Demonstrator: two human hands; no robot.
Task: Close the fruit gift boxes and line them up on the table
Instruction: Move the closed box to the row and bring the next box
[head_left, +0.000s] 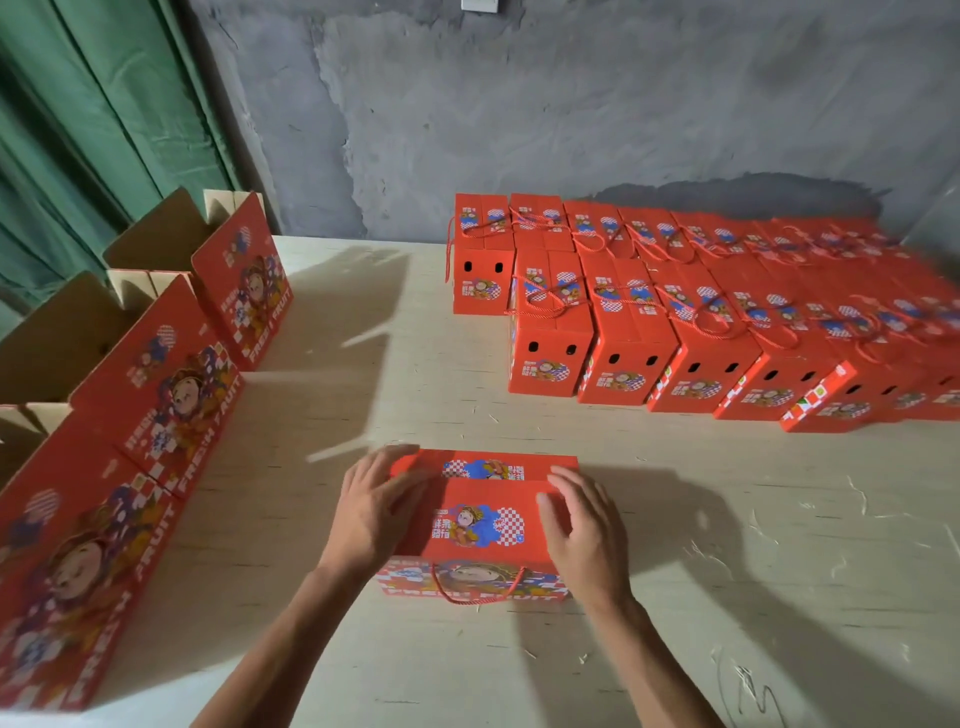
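Your left hand (376, 512) lies flat, fingers nearly straight, pressing on the left end of the top of a red fruit gift box (480, 525). Your right hand (584, 530) rests on the right end of the same top, fingers slightly curved and spread. The hands are apart, one at each end, and neither grips anything. The box stands near the front middle of the table, its top flaps down, its red cord handle (475, 597) hanging over the near face.

At the far right, closed red gift boxes (628, 332) stand packed side by side in two rows. Along the left edge, three open gift boxes (171, 384) stand with brown flaps up; you cannot see inside them.

The pale wooden table (727, 571) carries scattered shavings. Behind it are a patchy grey wall (571, 119) and a green curtain (93, 114).
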